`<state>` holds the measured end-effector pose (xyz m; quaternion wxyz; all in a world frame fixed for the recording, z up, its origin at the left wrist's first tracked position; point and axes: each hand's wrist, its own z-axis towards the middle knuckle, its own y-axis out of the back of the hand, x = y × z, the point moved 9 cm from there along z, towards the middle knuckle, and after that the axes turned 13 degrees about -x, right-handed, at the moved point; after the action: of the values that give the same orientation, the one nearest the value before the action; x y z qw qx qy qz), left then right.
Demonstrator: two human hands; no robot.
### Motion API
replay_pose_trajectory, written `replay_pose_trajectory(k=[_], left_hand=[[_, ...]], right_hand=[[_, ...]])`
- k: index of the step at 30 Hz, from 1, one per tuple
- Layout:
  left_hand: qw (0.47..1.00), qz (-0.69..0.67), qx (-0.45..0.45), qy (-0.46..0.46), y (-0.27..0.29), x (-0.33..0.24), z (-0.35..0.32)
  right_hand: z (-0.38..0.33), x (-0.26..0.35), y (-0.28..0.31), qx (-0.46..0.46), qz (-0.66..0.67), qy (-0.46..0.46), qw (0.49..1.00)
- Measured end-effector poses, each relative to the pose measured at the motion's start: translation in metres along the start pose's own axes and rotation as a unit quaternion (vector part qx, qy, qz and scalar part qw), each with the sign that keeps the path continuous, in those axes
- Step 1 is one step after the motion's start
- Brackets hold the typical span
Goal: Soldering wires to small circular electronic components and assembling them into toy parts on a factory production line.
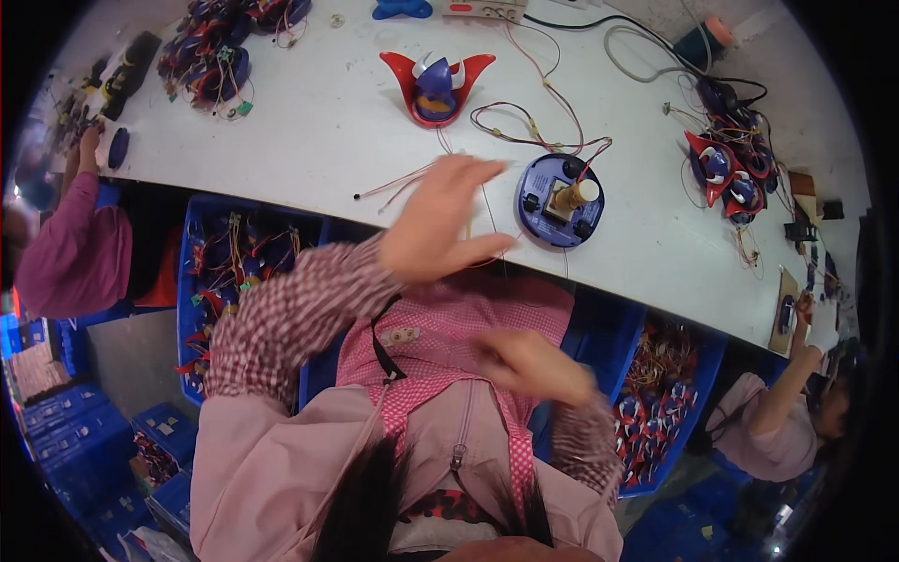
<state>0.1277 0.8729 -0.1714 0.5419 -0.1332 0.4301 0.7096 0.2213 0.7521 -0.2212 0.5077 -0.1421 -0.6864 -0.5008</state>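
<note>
My left hand (440,222) is over the front edge of the white table (309,140), thumb and fingers stretched apart, and no held thing shows. Thin wires (391,191) run on the table beside and behind it. My right hand (543,367) is lower, in front of the pink checked apron (449,328); its fingers look curled but are smeared by motion. Just right of my left hand sits a round blue-purple base (534,223) with a brass-coloured post (571,196) standing on it. Farther back lies a red, purple and white horned toy part (435,89).
Wired toy parts are heaped at the back left (215,56) and right (735,173). Cables join the base to a pale box (482,9). Blue bins (192,281) of parts stand under the table edge. A person in purple (80,253) works left, another with a white glove (824,326) right.
</note>
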Motion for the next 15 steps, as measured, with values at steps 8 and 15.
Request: replay_pose_trajectory(k=[8, 15], left_hand=[[0.993, 0.083, 0.055, -0.064, -0.097, 0.007, 0.025], [0.994, 0.063, 0.086, -0.009, -0.104, 0.012, 0.025]], right_hand=[[0.036, -0.035, 0.148, -0.442, 0.029, -0.111, 0.89], [0.059, -0.034, 0.14, -0.429, -0.144, 0.016, 0.891]])
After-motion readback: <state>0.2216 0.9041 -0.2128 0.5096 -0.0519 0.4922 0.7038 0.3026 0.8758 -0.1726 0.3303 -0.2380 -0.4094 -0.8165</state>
